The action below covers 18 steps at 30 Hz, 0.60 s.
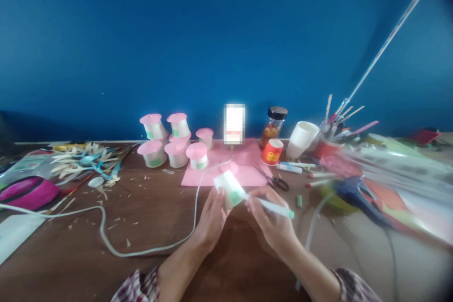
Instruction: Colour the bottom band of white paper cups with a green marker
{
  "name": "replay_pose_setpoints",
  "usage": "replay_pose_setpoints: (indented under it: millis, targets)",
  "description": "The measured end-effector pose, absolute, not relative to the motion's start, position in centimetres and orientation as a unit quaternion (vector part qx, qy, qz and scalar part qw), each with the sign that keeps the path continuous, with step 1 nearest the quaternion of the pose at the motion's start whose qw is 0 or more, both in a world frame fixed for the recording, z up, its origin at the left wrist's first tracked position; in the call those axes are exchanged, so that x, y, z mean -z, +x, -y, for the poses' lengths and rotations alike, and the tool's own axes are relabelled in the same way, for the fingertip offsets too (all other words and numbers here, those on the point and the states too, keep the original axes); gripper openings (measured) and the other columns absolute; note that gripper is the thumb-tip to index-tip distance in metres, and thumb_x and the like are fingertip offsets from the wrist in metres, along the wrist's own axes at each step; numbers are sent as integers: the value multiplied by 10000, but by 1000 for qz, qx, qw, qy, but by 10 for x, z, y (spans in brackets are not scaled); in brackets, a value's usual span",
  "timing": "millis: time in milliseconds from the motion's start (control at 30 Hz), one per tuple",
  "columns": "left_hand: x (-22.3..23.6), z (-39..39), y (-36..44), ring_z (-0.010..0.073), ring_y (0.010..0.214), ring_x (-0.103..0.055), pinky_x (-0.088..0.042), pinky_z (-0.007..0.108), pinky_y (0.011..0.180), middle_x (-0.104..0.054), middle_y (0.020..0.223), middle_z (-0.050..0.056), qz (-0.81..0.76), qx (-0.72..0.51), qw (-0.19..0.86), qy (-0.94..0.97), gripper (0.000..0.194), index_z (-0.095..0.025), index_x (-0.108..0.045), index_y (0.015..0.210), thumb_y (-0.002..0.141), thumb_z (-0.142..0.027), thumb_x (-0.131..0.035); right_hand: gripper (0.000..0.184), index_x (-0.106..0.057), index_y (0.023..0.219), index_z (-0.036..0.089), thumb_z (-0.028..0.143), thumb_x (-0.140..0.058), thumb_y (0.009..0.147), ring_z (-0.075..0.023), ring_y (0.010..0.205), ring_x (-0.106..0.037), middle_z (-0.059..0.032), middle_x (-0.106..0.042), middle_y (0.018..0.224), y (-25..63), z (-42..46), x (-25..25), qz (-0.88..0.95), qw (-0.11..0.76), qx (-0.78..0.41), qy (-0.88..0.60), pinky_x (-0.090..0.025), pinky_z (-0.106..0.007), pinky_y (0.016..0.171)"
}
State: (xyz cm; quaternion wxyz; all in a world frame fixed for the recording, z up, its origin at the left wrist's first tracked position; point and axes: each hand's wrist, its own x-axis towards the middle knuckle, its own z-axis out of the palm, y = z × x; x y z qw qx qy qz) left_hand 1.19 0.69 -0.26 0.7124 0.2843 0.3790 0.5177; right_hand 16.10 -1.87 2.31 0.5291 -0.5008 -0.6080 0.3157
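Observation:
In my left hand is a small white paper cup, tilted on its side, with a green patch on its wall. My right hand grips a white marker with a green end, its tip at the green patch. Beyond the cup lies a sheet of pink paper with a pair of scissors at its right edge. A loose green marker cap rests on the table to the right of my right hand.
Several white cups with pink paper tops stand at the back left, some stacked. A red cup, a lidded jar and a white cup stand back right. A white cord crosses the table. A blue glue gun lies right.

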Motion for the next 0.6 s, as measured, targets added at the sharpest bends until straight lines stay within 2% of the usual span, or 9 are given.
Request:
replay_pose_setpoints:
  millis: [133,267,433,600]
  targets:
    - [1,-7,12,232,1100,-603,-394,355,1049,-687,1081,45,-376,-518,709,296,375,-246,-620,1056,808,-526,-592,90,-601,809,192,267,-589,856,-137,605,-590,-10,-645,690,162,18,-21,620,516,-272,-524,-476,-234,567]
    - [2,-6,12,214,1086,-602,-416,356,1017,-678,1099,47,-361,-520,717,292,333,-245,-594,1079,844,-481,-570,124,-591,790,195,296,-577,860,-132,563,-573,5,-623,640,162,17,-23,604,524,-268,-537,-466,-226,532]
    - [1,-5,13,212,1084,-593,-419,377,998,-669,1086,62,-334,-532,709,321,264,-209,-576,1007,873,-435,-545,109,-596,807,197,292,-581,858,-143,588,-590,-10,-649,680,161,19,-24,621,510,-281,-525,-477,-233,550]
    - [-2,-6,14,215,1090,-588,-410,390,1003,-666,1089,60,-346,-527,709,316,268,-217,-566,1020,869,-438,-548,128,-594,775,199,299,-579,853,-139,567,-573,1,-625,641,161,17,-26,611,517,-259,-540,-460,-228,534]
